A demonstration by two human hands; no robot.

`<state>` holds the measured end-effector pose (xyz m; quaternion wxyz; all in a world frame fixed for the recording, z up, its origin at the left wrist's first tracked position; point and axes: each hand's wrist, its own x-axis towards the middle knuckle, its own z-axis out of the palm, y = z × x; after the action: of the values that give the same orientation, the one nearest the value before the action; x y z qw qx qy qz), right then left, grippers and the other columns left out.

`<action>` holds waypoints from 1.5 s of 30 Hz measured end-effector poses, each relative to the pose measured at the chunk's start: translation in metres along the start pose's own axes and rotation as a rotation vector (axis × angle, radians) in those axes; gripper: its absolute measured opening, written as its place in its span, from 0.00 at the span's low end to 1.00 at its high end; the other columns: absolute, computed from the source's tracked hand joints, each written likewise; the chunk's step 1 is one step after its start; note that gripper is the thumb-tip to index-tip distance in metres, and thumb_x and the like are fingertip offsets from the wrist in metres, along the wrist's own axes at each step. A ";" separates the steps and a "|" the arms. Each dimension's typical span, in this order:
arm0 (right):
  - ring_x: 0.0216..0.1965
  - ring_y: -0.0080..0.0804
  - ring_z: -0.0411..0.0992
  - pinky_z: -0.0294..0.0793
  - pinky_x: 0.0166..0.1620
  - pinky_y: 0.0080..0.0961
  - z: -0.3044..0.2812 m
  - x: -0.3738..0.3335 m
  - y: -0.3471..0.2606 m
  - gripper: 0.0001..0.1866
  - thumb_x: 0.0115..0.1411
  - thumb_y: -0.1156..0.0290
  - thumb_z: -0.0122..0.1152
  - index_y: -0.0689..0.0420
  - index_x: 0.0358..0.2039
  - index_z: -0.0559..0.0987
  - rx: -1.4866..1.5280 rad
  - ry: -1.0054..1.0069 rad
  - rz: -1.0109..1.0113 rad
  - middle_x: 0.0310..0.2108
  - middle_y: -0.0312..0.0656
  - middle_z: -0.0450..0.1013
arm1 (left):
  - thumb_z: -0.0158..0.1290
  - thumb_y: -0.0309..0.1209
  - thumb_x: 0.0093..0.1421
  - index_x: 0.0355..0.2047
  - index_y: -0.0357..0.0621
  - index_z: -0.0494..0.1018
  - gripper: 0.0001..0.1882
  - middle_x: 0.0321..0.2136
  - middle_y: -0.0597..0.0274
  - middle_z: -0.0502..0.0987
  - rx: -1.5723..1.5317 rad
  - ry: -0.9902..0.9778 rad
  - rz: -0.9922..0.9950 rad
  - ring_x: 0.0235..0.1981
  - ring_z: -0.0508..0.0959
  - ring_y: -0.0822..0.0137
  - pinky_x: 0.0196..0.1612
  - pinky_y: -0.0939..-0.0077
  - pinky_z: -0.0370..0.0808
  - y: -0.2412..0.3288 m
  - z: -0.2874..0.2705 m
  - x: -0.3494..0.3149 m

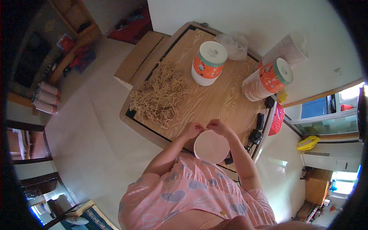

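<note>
A round white paper bowl (211, 147) sits at the near edge of the wooden table (218, 99), right in front of me. My left hand (192, 129) and my right hand (217, 125) meet at the bowl's far rim, fingertips pinched together on something too small to make out. A heap of tan string pieces (161, 94) lies on the table to the left of my hands.
An upright orange and white tub with a white lid (207, 63) stands mid-table. A stack of paper cups lying on its side (266, 80) and a second stack (287, 49) are at the right. A clear plastic bag (234, 44) is behind. A red basket (276, 119) and black adapters (256, 136) are at the right edge.
</note>
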<state>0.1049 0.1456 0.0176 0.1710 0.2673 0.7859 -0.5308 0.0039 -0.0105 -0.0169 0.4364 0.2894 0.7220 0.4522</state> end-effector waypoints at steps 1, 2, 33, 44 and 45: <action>0.23 0.18 0.65 0.66 0.28 0.18 0.001 0.001 -0.001 0.08 0.50 0.68 0.57 0.60 0.27 0.75 0.067 0.028 -0.016 0.20 0.33 0.70 | 0.56 0.28 0.48 0.27 0.41 0.76 0.06 0.23 0.59 0.77 0.038 0.023 -0.024 0.26 0.76 0.70 0.32 0.75 0.72 -0.004 0.002 0.002; 0.23 0.18 0.65 0.66 0.28 0.18 0.002 0.001 -0.001 0.08 0.50 0.68 0.57 0.60 0.27 0.75 0.065 0.026 -0.017 0.20 0.33 0.70 | 0.56 0.28 0.48 0.27 0.41 0.76 0.06 0.23 0.59 0.77 0.037 0.027 -0.024 0.26 0.76 0.70 0.32 0.75 0.72 -0.009 0.002 0.004; 0.34 0.29 0.67 0.67 0.36 0.24 -0.017 -0.061 -0.089 0.15 0.48 0.83 0.53 0.58 0.38 0.72 0.217 0.359 -0.597 0.32 0.39 0.68 | 0.52 0.22 0.52 0.34 0.37 0.71 0.08 0.28 0.65 0.74 -0.610 0.144 0.270 0.30 0.73 0.77 0.34 0.85 0.71 0.100 -0.029 -0.032; 0.33 0.41 0.66 0.67 0.33 0.32 -0.029 -0.090 -0.120 0.22 0.44 0.86 0.55 0.54 0.42 0.72 -0.389 0.466 -0.962 0.31 0.44 0.68 | 0.53 0.21 0.52 0.34 0.38 0.73 0.08 0.30 0.61 0.75 -0.603 0.085 0.450 0.30 0.75 0.73 0.36 0.83 0.72 0.144 -0.064 -0.070; 0.33 0.41 0.66 0.67 0.33 0.32 -0.030 -0.092 -0.121 0.23 0.43 0.85 0.56 0.54 0.42 0.72 -0.388 0.449 -0.959 0.31 0.43 0.68 | 0.52 0.22 0.53 0.33 0.38 0.73 0.07 0.30 0.62 0.75 -0.548 0.074 0.471 0.30 0.75 0.74 0.35 0.83 0.72 0.145 -0.066 -0.071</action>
<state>0.1056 0.1157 0.1696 -0.2148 -0.0495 0.9197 -0.3248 -0.0196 -0.0328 0.1544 0.3550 0.3035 0.5030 0.7272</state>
